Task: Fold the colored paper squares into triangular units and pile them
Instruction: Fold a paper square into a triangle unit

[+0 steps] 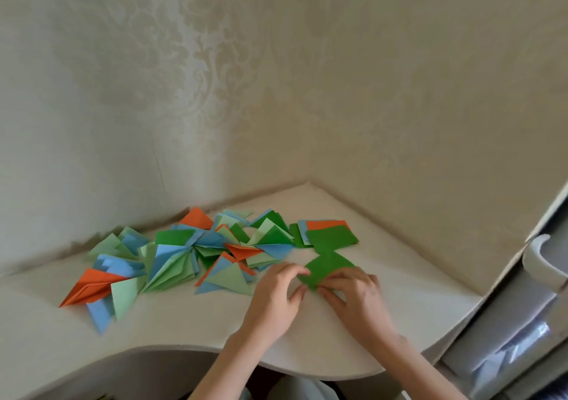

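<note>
Place looked like room in home. Walls (215, 77) carried pale beige damask wallpaper, meeting in corner. Cream desk (184, 332) with curved front edge sat tucked into that corner. White cabinet (504, 316) with curved handle (536, 255) stood at right. Scattered folded colored paper (172, 264) suggested hobby craft.

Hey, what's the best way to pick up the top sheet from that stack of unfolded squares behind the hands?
Probably pinch the near right corner of the dark green top sheet, coming from the right side. The stack of unfolded squares lies flat on the table, so a corner must be lifted first. The folded triangles pile crowds its left, and the right hand is nearer.
</note>
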`<state>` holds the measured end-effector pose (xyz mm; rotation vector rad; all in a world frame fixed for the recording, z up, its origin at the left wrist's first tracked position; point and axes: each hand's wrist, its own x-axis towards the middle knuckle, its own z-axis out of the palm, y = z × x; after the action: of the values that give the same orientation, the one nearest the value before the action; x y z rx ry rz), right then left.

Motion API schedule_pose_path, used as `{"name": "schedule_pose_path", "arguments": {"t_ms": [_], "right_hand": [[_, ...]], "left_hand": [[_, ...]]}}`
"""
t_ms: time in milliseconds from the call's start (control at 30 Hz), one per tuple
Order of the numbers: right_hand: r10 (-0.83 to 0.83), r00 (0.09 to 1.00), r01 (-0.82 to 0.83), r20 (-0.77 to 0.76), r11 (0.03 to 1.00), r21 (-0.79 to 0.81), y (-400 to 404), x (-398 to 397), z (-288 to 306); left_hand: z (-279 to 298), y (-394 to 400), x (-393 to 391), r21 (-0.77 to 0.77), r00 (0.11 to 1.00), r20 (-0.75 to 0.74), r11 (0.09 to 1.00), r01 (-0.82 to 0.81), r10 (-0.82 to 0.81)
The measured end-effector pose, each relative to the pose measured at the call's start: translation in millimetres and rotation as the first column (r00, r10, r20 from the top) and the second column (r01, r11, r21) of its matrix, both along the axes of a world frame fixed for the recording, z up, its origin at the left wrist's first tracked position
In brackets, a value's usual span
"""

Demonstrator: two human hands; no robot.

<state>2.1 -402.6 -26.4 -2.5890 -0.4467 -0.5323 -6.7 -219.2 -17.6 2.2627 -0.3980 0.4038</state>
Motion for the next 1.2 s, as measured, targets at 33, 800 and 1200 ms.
{"name": "schedule_pose_path", "arguments": {"t_ms": [33, 800, 1200], "right_hand": [[0.006, 0.999, -0.006, -0.045, 1.0, -0.004, -2, 0, -2], [-0.007, 0.959, 0.071, -0.283, 0.973, 0.219, -10, 21, -14], [0.028, 0.95, 0.019, -0.31, 0.989, 0.149, -14, 14, -8]], "left_hand": [[-3, -5, 1, 0.016, 1.0, -0.025, 1.0, 0.016, -0.016], [-14, -28, 32, -0.043, 0.975, -0.221, 0.999, -0.031, 0.021], [-16, -12, 17, -0.126, 0.991, -0.118, 0.991, 0.051, -0.065]]}}
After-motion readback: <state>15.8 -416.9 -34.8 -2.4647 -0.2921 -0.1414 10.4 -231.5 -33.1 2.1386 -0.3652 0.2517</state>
